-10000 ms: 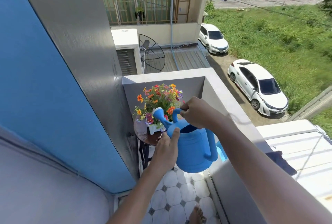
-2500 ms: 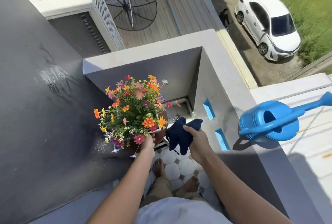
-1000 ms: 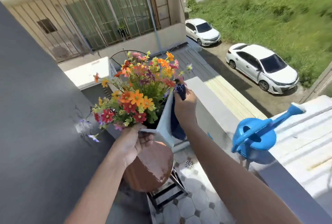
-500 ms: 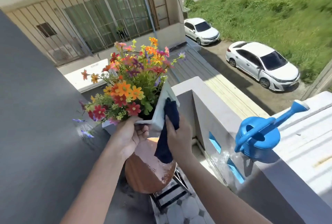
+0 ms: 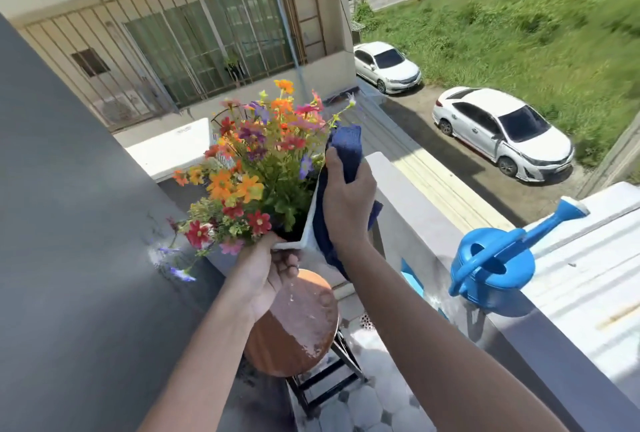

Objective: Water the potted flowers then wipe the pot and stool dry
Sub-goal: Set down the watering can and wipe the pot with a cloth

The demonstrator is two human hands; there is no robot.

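Pot [image 5: 309,223] held up in the air above the stool [image 5: 294,327], a cloth pressed to its side.

White and tilted, the pot carries its flowers [image 5: 256,168]; the left hand [image 5: 268,274] is closed on the pot's near lower corner, and the right hand [image 5: 348,203] is closed on a dark blue cloth [image 5: 346,154] laid flat against the pot's right wall. Half a second ago the cloth hung lower along that wall; now its top bunches up at the rim beside the blooms, the right hand with it. Below the pot, the round brown stool seat shows wet patches. Right of the pot, a blue watering can [image 5: 495,268] sits on the balcony ledge [image 5: 415,209], where it was before.
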